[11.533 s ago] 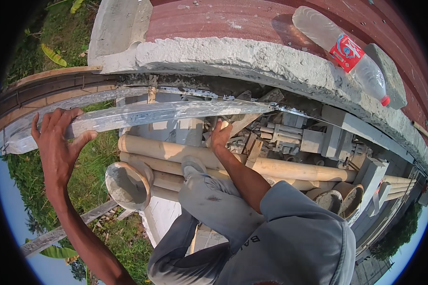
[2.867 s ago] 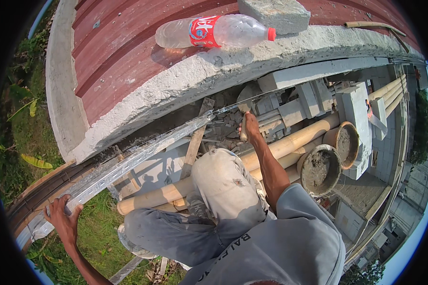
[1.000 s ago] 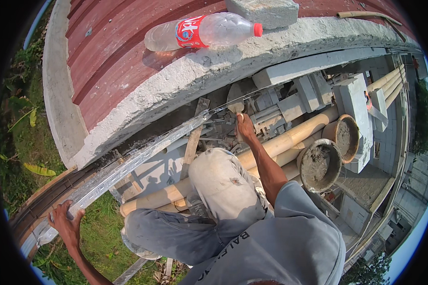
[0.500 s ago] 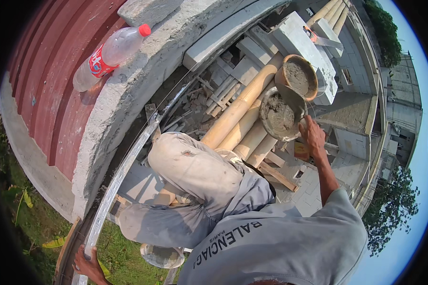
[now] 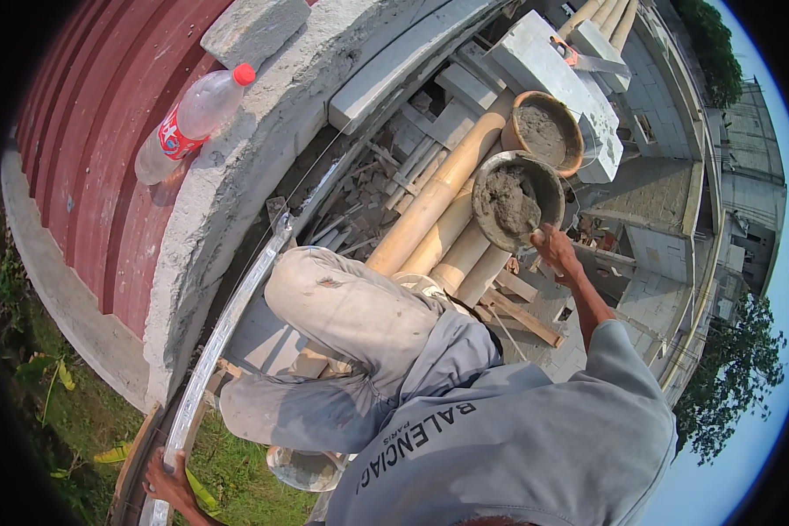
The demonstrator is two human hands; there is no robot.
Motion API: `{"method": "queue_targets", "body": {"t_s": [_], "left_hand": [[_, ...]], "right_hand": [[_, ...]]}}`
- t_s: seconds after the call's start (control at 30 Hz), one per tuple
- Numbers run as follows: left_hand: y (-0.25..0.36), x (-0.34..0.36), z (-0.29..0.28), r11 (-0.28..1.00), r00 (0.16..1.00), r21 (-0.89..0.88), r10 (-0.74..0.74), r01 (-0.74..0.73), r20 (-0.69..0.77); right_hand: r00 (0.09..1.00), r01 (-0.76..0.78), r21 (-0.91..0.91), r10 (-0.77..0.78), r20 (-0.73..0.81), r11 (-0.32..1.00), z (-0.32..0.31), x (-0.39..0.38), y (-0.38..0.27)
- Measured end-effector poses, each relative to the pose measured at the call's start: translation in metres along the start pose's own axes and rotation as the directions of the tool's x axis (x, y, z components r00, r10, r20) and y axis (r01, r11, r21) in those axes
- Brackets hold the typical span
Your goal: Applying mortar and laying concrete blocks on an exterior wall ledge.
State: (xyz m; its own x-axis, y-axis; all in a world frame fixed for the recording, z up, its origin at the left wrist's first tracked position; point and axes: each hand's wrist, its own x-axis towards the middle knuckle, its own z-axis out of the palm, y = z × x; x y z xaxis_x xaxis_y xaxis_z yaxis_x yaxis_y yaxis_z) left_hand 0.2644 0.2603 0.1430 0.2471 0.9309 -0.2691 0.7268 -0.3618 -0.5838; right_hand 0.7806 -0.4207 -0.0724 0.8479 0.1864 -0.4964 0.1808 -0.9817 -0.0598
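My right hand (image 5: 559, 254) is closed on the near rim of a round dark pan (image 5: 556, 193) with a lump of grey wet mortar (image 5: 511, 202) in it. Just beyond, partly covered by the pan, stands an orange-brown bucket (image 5: 575, 156) also holding mortar. At the lower left, my left hand (image 5: 170, 482) has its fingers bent round a long silvery metal bar (image 5: 230, 326), which runs along the wall's edge. My bent leg in dusty grey trousers lies between the two hands.
Thick bamboo poles (image 5: 443, 197) stretch under the pan. A rough concrete ledge (image 5: 210, 193) borders red corrugated roofing (image 5: 79, 175), where a clear plastic bottle (image 5: 210, 105) with a red cap stands. A handsaw (image 5: 592, 63) rests on pale blocks. Below my leg hangs a whitish bucket (image 5: 302, 469).
The pan has moved slightly left and now shows its open top more fully. My right hand has shifted left with it. My left hand stays on the bar.
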Motion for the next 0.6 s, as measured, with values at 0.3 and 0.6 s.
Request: {"method": "queue_targets", "body": {"t_s": [0.3,0.6], "left_hand": [[0.001,-0.004,0.001,1.0,1.0,-0.02,0.007,-0.007,-0.03],[0.005,-0.006,-0.006,1.0,1.0,0.003,-0.02,0.02,0.013]], "right_hand": [[0.933,-0.355,0.594,0.232,0.276,0.722,0.005,-0.01,-0.052],[0.871,-0.463,0.85,0.307,0.383,0.251,0.041,-0.02,-0.078]]}}
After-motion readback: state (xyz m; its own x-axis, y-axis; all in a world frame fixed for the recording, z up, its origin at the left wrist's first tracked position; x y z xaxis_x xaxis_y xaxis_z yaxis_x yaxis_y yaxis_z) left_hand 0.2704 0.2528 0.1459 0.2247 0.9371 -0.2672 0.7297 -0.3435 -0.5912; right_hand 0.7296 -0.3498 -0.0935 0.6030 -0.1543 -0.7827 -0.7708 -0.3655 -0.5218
